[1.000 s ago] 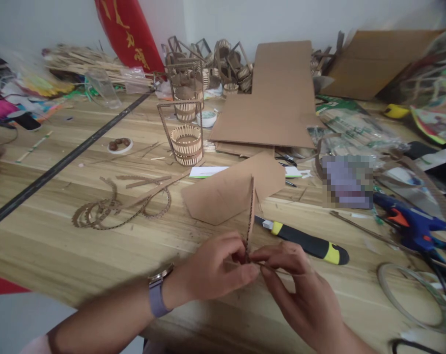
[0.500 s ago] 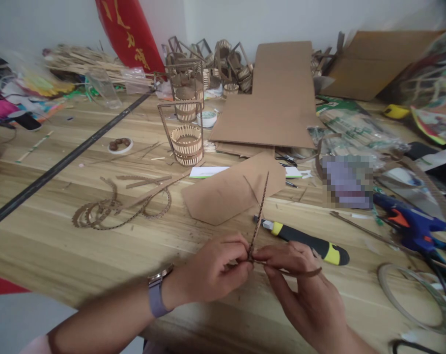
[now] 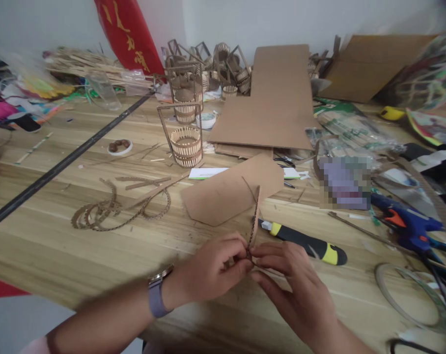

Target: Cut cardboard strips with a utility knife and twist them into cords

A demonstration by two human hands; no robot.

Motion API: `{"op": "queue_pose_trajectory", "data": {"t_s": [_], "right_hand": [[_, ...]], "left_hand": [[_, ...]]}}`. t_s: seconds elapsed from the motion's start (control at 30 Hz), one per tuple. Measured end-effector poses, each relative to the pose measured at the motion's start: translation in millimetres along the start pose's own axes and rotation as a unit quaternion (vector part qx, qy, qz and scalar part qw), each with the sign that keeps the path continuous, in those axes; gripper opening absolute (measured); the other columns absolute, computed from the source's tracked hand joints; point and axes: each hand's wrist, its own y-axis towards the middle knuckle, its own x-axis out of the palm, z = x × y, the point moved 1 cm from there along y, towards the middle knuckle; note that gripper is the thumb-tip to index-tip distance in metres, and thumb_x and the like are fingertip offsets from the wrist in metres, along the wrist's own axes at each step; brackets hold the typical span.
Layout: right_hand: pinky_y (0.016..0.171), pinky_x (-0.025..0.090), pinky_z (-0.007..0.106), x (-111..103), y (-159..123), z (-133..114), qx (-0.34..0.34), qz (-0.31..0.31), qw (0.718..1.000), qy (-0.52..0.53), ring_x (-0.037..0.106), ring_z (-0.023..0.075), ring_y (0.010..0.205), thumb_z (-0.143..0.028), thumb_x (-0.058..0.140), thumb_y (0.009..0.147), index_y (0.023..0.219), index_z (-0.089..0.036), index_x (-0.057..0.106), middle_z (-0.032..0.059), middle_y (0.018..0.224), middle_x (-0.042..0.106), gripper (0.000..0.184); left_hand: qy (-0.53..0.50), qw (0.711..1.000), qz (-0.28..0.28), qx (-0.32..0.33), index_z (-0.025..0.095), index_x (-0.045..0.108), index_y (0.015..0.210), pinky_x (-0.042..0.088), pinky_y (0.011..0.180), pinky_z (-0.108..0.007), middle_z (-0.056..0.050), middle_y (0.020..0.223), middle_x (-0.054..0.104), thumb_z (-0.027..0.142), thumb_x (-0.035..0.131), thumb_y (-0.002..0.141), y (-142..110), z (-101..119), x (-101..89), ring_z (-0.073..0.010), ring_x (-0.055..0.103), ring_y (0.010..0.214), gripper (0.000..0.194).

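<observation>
In the head view, your corrugated cardboard strip (image 3: 254, 216) now rises less slanted from between your hands, and its tail no longer crosses your right fingers. Your left hand (image 3: 211, 268) pinches its base, fingers closed; your right hand (image 3: 300, 290) touches it with fingertips, thumb parted slightly below. The wood-grained table (image 3: 134, 265) meets a pale wall (image 3: 223, 24) behind. Beyond your hands lie a black-and-yellow utility knife (image 3: 304, 242), a smooth brown cardboard piece (image 3: 223, 196) and a round slatted basket (image 3: 186, 145) with a squared handle.
</observation>
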Motion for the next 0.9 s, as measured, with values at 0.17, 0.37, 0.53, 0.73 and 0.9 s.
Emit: {"op": "queue_pose_trajectory", "data": {"t_s": [0.17, 0.37, 0.53, 0.73, 0.9], "right_hand": [[0.077, 0.050, 0.034, -0.9, 1.2, 2.0, 0.001, -0.004, 1.000, -0.002, 0.072, 0.0160, 0.080, -0.013, 0.058, 0.092, 0.099, -0.026, 0.057, -0.0004, 0.088, 0.076, 0.014], [0.074, 0.051, 0.032, -6.5, 1.7, 1.8, 0.071, -0.001, 0.997, 0.003, 0.072, 0.0156, 0.073, -0.022, 0.055, 0.094, 0.091, -0.028, 0.058, -0.0026, 0.082, 0.076, 0.007], [0.069, 0.054, 0.028, -6.7, 3.9, -0.1, 0.095, 0.017, 0.994, 0.050, 0.072, 0.0150, 0.076, -0.021, 0.054, 0.095, 0.092, -0.028, 0.055, -0.0018, 0.083, 0.076, 0.007], [0.073, 0.050, 0.033, -2.9, 2.7, -1.9, 0.008, 0.012, 1.000, -0.008, 0.073, 0.0164, 0.077, -0.020, 0.057, 0.094, 0.098, -0.027, 0.056, -0.0012, 0.085, 0.077, 0.008], [0.078, 0.049, 0.033, -2.0, 0.3, 0.3, -0.001, 0.001, 1.000, -0.029, 0.073, 0.0154, 0.081, -0.020, 0.060, 0.094, 0.099, -0.026, 0.059, -0.0016, 0.088, 0.078, 0.008]], "left_hand": [[0.013, 1.000, 0.007, 0.025, 0.019, 0.046, 0.073, 0.041, 0.073, -0.023, -0.002, 0.083, 0.055, 0.015, 0.049, 0.091, -0.4, 2.0, 1.9, -0.0137, 0.053, 0.081, 0.019], [0.005, 0.999, -0.012, 0.035, 0.020, 0.041, 0.069, 0.040, 0.072, -0.022, -0.002, 0.082, 0.056, 0.017, 0.048, 0.091, 0.8, 3.3, -2.1, -0.0121, 0.052, 0.077, 0.024], [-0.028, 1.000, -0.001, 0.007, 0.019, 0.047, 0.069, 0.040, 0.069, -0.022, -0.001, 0.082, 0.056, 0.021, 0.053, 0.088, 0.2, 3.2, -4.4, -0.0119, 0.053, 0.076, 0.019], [-0.033, 0.998, 0.012, -0.047, 0.018, 0.056, 0.075, 0.040, 0.068, -0.023, -0.001, 0.080, 0.056, 0.034, 0.058, 0.092, -2.5, -1.0, -0.9, -0.0134, 0.055, 0.077, 0.024], [-0.012, 1.000, 0.025, 0.012, 0.018, 0.052, 0.073, 0.042, 0.073, -0.022, -0.002, 0.084, 0.057, 0.019, 0.053, 0.091, -2.0, 3.3, 1.3, -0.0126, 0.055, 0.080, 0.019]]}}
